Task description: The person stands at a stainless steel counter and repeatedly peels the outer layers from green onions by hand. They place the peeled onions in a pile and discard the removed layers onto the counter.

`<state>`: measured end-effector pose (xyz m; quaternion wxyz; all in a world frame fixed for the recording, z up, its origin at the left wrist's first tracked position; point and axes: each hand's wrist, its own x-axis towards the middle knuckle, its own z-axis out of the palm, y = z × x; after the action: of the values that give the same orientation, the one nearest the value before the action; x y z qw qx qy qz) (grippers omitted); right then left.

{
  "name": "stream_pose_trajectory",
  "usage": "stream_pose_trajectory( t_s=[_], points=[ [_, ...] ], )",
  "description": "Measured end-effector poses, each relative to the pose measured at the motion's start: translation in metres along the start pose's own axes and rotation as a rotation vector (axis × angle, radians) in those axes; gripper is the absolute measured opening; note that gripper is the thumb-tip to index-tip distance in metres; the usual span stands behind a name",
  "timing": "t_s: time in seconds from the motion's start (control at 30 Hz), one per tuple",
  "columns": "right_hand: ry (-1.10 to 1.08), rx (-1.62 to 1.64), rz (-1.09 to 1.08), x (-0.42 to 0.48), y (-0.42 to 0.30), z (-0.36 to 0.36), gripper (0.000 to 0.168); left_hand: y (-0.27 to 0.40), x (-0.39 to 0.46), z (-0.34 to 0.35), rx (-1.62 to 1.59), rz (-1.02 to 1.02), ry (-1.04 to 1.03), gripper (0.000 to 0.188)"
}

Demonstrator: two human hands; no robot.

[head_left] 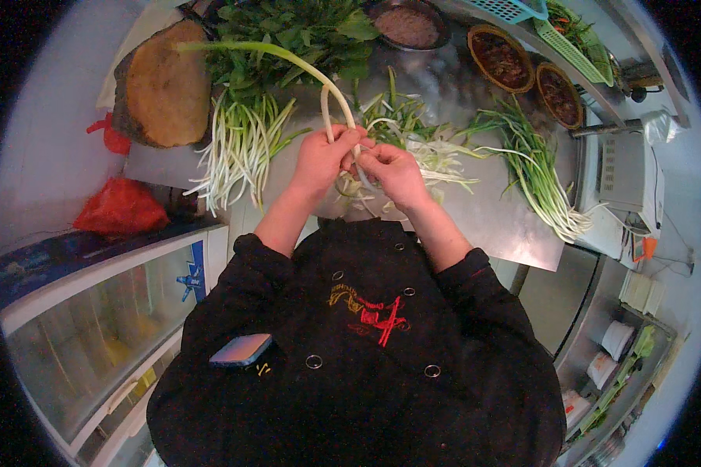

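My left hand (321, 157) grips a long pale stalk, likely a scallion or green garlic (340, 96), that arches up and to the left. My right hand (394, 172) pinches its lower end, where a thin translucent strip hangs. Left of my hands lies a bunch of white-stemmed scallions (239, 152). Loose green leaves and pale peelings (432, 154) are scattered just beyond and right of my right hand. Farther right, another bunch of scallions with roots (537, 175) lies across the corner of the steel table (502, 230).
A round wooden chopping block (169, 87) stands at the far left beside a heap of leafy greens (292, 41). Behind are a dark bowl (409, 26) and two round baskets (501, 58), (559, 96). A red mesh bag (122, 207) sits at left.
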<state>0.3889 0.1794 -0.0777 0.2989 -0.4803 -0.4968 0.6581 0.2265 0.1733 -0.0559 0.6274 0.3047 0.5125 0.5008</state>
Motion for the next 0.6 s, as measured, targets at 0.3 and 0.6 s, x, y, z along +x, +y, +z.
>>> stream_pose_trajectory(
  t_s=[0.3, 0.6],
  points=[
    [0.084, -0.011, -0.056, -0.001, -0.008, 0.009, 0.02, -0.001, 0.009, 0.003, 0.08, -0.005, 0.002, 0.024],
    [0.002, 0.309, 0.012, 0.003, -0.007, 0.001, 0.027, -0.002, 0.008, 0.005, -0.017, -0.027, -0.068, 0.024]
  ],
)
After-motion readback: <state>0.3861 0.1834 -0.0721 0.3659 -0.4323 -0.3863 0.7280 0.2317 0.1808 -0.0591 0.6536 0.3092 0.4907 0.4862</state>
